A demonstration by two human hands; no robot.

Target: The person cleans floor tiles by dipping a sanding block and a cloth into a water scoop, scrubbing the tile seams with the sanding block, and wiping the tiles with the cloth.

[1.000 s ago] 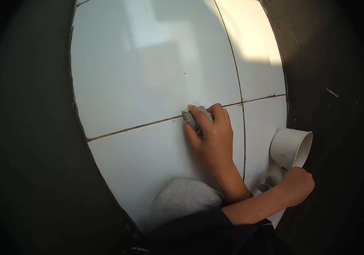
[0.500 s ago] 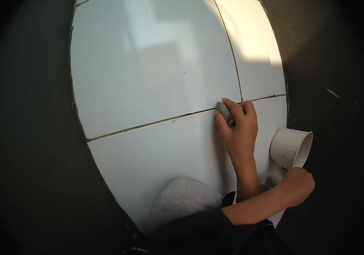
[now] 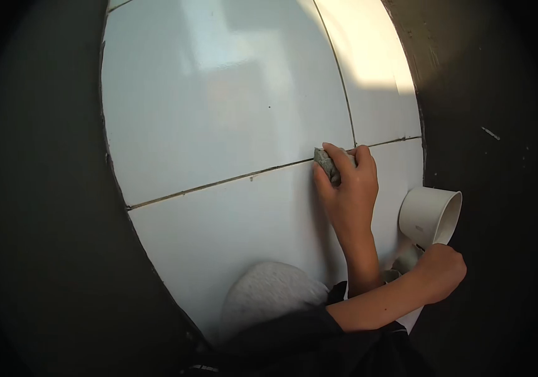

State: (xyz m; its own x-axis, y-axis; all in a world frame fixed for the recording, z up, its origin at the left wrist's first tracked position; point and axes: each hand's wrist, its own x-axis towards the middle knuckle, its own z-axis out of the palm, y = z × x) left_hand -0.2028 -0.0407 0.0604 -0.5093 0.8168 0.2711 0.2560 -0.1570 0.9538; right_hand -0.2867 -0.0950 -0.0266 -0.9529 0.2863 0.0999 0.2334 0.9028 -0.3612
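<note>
My right hand [image 3: 349, 182] presses a rough grey piece [image 3: 325, 164] onto the joint line between the white tiles [image 3: 218, 138], near where two joints meet. Its thumb and fingers are closed around the piece, which may be a stone or a wadded pad; I cannot tell which. My left forearm crosses in front of the right one. At its end, my left hand [image 3: 443, 273] is a fist at the lower side of a white mug [image 3: 426, 217], apparently on its handle, which the fingers hide. The mug is tilted, its mouth facing right.
Dark, rough surfaces [image 3: 489, 176] border the tiles on both sides. A light grey fuzzy rounded shape [image 3: 275, 292] rises at the bottom, next to dark clothing [image 3: 294, 339]. Something greyish [image 3: 407, 259], partly hidden, lies below the mug. Sunlight falls on the upper right tile [image 3: 375, 44].
The view has shifted slightly. My right hand and the grey piece appear a little further left and up, still on the joint. The mug and my left hand have barely moved.
</note>
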